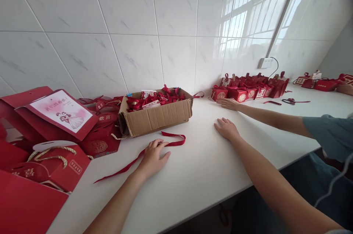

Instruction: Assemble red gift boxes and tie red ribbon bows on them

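A length of red ribbon (176,143) lies curved across the white tabletop, in front of an open cardboard box (160,120). My left hand (153,157) rests on the ribbon's middle, thumb held away from the other fingers, and does not grip it. Palm down on the bare tabletop, my right hand (227,129) has its fingers stretched out and holds nothing. Small red decorations with ribbon bows (165,98) fill the box just beyond my left hand.
A co-worker's hand (228,103) lies flat near a row of red gift boxes (237,95). Scissors (288,101) sit farther right. Red gift bags (63,164) and a card with a printed couple (61,110) crowd the left. A tiled wall (132,57) stands behind.
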The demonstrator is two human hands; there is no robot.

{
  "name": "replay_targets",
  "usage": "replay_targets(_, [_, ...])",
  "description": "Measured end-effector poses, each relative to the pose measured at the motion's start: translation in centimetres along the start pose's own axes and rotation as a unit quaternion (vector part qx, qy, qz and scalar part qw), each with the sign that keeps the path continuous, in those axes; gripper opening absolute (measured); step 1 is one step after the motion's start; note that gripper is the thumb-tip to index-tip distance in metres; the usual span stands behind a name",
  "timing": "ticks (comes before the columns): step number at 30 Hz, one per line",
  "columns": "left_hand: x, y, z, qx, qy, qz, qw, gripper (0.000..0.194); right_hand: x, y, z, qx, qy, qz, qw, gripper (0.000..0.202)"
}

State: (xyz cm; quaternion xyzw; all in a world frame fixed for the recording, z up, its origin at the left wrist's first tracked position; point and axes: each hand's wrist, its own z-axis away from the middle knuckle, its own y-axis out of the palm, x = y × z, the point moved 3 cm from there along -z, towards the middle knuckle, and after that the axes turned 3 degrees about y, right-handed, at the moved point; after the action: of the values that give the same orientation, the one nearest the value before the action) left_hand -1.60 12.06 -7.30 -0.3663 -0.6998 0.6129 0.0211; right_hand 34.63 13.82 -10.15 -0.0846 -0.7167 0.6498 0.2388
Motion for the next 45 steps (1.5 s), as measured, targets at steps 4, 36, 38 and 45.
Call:
replay_targets(4, [0.1, 0.1, 0.1, -0.002, 0.002, -0.004, 1.0, 0.036, 0.0, 0.0, 0.1, -0.009, -0.004, 0.0, 1.0, 0.058])
replay_targets(36, [1.3, 0.9, -0.2, -0.01, 0.008, -0.021, 1.0, 0.04, 0.3, -0.9, 1.0, -0.054, 0.019, -0.056, 0.997, 0.077])
replay_targets(38, [1.3, 0.9, -0.2, -0.009, 0.01, -0.02, 1.0, 0.04, 0.4, -0.9, 0.9, -0.062, 0.016, -0.052, 0.997, 0.08])
replay_targets(45, [-0.2, 0.1, 0.2, -0.015, 0.007, 0.015, 1.0, 0.061, 0.9, -1.6, 1.9, -0.134, -0.008, -0.065, 0.989, 0.08])
